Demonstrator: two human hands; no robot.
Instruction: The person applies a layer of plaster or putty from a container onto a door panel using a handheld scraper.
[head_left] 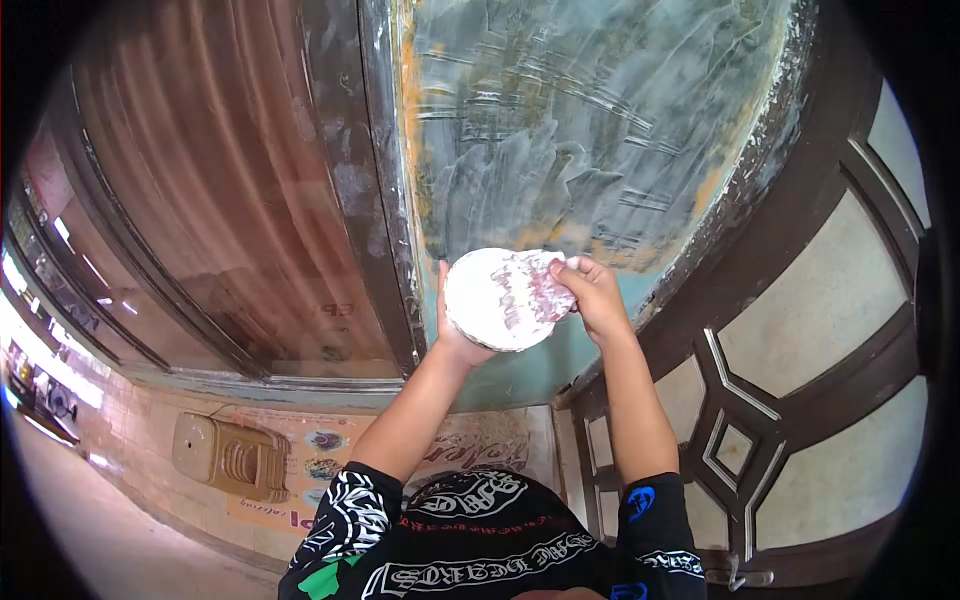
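My left hand (460, 335) is wrapped around the left edge of a round white container (475, 300), whose top looks bright white; its depth is hard to judge. My right hand (595, 295) pinches a reddish flat piece (535, 290) smeared with white paste, thumb on top. This piece lies over the right part of the container, touching or very near it. What exactly the piece is, I cannot make out. Just beyond both hands stands a wall panel (560, 130) covered in grey, streaky smears, with orange patches along its edges.
On the left is a dark-framed glass pane (220, 200) with a curtain behind it. A dark wooden door (800, 330) with pale panels stands on the right. Stacked brown plastic stools (225, 455) and a printed banner (320, 450) are low at the left.
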